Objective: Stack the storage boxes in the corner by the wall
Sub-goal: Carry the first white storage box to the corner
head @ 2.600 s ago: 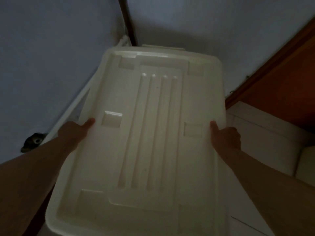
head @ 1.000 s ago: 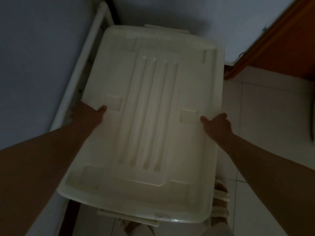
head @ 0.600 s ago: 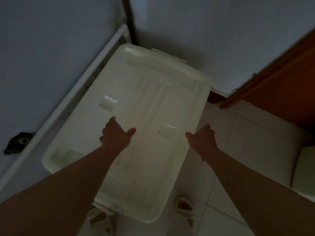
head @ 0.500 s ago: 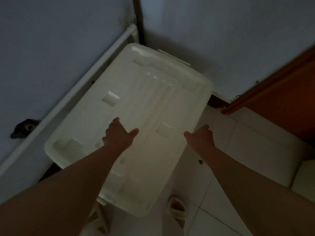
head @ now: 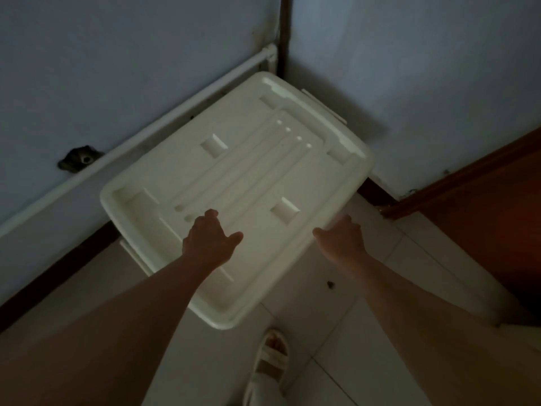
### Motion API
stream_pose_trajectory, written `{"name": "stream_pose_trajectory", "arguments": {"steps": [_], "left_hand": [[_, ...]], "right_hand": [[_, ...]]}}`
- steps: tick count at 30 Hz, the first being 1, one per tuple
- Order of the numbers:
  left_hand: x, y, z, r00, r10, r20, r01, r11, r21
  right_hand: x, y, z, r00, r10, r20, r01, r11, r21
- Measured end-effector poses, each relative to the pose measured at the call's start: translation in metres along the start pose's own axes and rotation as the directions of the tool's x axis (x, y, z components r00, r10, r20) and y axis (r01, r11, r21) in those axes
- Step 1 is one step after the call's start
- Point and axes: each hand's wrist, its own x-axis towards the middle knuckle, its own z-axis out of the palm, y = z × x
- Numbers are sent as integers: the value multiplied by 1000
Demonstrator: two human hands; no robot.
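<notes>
A white lidded storage box (head: 248,159) sits in the corner where the two walls meet, its ribbed lid facing up. What it rests on is hidden under it. My left hand (head: 209,237) hovers over the near part of the lid, fingers spread, holding nothing. My right hand (head: 341,237) is at the box's near right edge, fingers apart; I cannot tell whether it touches the rim.
A white pipe (head: 140,142) runs along the left wall just behind the box. A wooden door frame (head: 468,177) stands at the right. My sandalled foot (head: 270,364) is on the white tiled floor (head: 345,332) in front of the box.
Both hands let go of the box's sides after it came down into the corner. They have drawn back toward me, and the view has shifted so the box lies further away.
</notes>
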Motion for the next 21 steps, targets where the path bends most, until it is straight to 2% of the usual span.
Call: {"name": "stream_pose_trajectory", "arguments": {"steps": [4,9,16,21], "left_hand": [[-27,-24,5,1000,3,-30,-3,1000,1],[-54,-38,21,998,-18,-57,15,999,-43],[-77,-12,39,996,-53,-72,47,995,-85],[-81,24,60,982,-158,-109,147,984,-98]], "right_hand": [[-23,11,-3,996,-86,-13,84,992,-99],[-38,23,-3,990,-143,-21,139,984,-115],[-29,29,-28,965,-262,14,261,953,-153],[16,41,-54,915,-391,98,403,888,-222]]}}
